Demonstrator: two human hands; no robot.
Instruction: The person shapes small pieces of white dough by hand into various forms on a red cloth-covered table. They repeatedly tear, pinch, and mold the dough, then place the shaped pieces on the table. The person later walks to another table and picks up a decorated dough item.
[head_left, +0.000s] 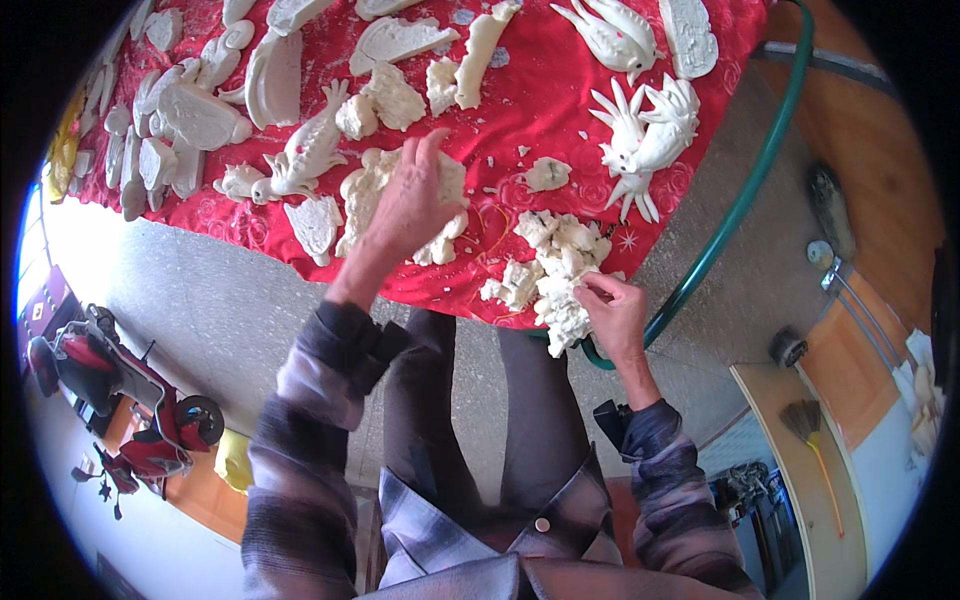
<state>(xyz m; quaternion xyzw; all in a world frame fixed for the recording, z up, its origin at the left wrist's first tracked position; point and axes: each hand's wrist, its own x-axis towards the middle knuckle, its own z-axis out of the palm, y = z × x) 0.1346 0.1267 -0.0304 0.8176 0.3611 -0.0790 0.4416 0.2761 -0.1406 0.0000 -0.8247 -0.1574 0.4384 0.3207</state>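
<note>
My left hand (411, 196) lies over a lumpy off-white cast piece (367, 184) near the middle of the red-clothed table (480, 150); whether it grips the piece is unclear. At the front edge, my right hand (616, 311) touches a heap of crumbly white pieces (566, 262), thumb and forefinger close together; whatever lies between them is too small to tell. Part of the heap hangs over the edge. A small flat fragment (547, 174) sits behind the heap. Left of my left hand are a white fish-like figure (307, 154) and a pale flat piece (315, 225).
Many white cast pieces (199, 112) crowd the table's left side. Bird-like white figures (652, 135) stand at the right. A green hose (750, 187) curves past the table's right edge. A red motor scooter (142, 390) and a broom (814, 435) are farther off.
</note>
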